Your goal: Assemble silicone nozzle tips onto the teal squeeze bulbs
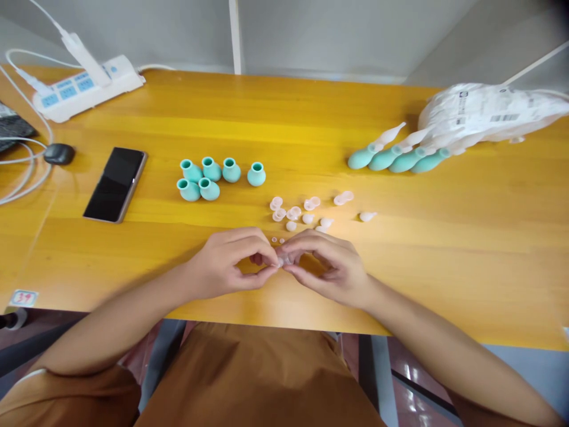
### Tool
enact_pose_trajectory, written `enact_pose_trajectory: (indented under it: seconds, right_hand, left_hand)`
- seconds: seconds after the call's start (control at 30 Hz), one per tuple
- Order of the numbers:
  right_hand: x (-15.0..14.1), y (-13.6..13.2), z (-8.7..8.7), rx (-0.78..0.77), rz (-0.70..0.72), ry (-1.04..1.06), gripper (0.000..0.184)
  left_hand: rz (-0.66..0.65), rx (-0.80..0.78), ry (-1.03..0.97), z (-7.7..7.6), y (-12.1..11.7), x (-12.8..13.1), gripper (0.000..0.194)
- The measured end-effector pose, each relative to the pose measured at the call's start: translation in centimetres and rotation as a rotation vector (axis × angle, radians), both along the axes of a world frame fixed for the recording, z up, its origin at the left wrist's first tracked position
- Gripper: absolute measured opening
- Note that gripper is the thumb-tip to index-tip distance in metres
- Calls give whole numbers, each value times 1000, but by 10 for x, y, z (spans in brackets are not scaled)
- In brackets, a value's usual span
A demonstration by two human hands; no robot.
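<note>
Left fingers [261, 245], right fingers [311, 244]: pinching clear piece [286, 259] | sticker [24, 298]: "39" | bag [480, 112]: print blurred

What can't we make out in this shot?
All in the head view:
Clear piece: full shape hidden by the fingers of the left hand and right hand.
Pale bulb: partly covered by the right hand.
White bag: fine print too small and blurred to read.
Dark object: cut off by the left edge.
</note>
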State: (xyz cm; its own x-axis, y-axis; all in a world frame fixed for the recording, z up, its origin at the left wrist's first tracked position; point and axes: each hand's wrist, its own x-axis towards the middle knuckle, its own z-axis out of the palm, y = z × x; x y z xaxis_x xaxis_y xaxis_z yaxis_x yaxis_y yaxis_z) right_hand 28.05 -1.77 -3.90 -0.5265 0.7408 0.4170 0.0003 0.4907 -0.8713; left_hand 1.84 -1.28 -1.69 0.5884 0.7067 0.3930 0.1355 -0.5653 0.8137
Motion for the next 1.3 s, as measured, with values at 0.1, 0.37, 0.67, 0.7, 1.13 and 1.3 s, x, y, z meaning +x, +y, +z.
enact_pose_trajectory:
  seconds: [0.1, 0.37, 0.67, 0.7, 1.13, 1.3]
  right_hand:
    - [0, 0, 0, 11, 0, -11, 41]
    - [1, 1, 1, 28, -7, -18, 39]
    - [0, -2, -1, -130, -67, 55, 27]
    - [-1, -2, -1, -172, -75, 78, 25]
    - [-4, -3, -1, -440, -2, 251, 21]
    - [-3, -2, -1, -395, 3, 226, 21]
  left_hand:
    - [11, 0, -6, -1, 0, 0, 9]
    - [6, 61, 17, 0, 2, -1, 9]
    - [125, 380, 83, -7, 0, 0, 20]
    - [138, 400, 88, -8, 0, 0, 23]
    - [149, 397, 136, -8, -4, 2, 34]
    - [147, 416, 126, -11, -5, 2, 29]
